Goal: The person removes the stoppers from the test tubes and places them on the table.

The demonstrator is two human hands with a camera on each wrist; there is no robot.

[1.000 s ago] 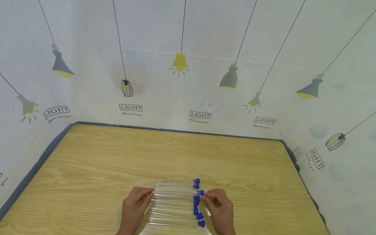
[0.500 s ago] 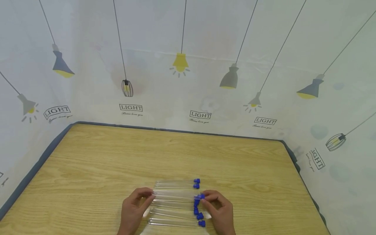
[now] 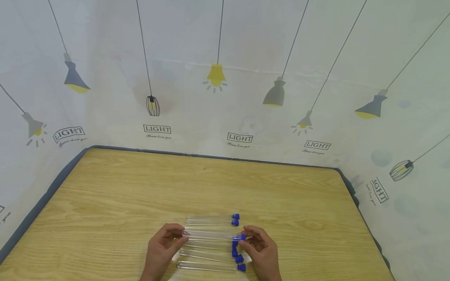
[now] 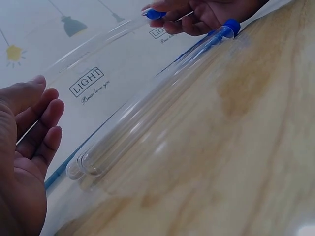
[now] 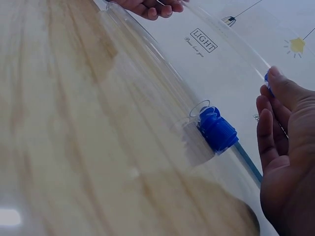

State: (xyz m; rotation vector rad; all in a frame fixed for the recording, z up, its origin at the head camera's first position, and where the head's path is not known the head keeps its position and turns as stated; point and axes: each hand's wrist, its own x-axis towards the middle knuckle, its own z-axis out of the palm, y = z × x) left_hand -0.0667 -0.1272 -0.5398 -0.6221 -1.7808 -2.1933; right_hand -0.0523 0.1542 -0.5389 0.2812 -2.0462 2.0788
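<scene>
- We had one clear tube [image 3: 211, 234] raised between two hands, over a row of tubes [image 3: 204, 254] on the wooden table [image 3: 116, 195]; both wrist views showed a gap beneath it.
- Our left hand [image 3: 162, 248] held its round end in a narrow pinch of thumb and fingers, the lower fingers loosely bent and apart from it.
- Our right hand [image 3: 261, 248] pinched the other end at the blue cap [image 3: 241, 237], so neither hand was nearer: each had one end.
- Seen from the head, the tube's long axis ran from nine o'clock to three, cap at three. Its middle lay towards three from our left hand, towards nine from our right.
- The relation that counted most, we judged, was that axis against the row: the held tube ran nearly in line with the ones beneath, all caps on the three o'clock side.
- From the held tube, a far pair [image 3: 211, 220] lay at twelve and a near tube [image 3: 207, 266] at six, well apart from our fingers.
- We could not tell exactly how many tubes lay under the held one, as clear walls overlapped there, nor whether it was perfectly level.
</scene>
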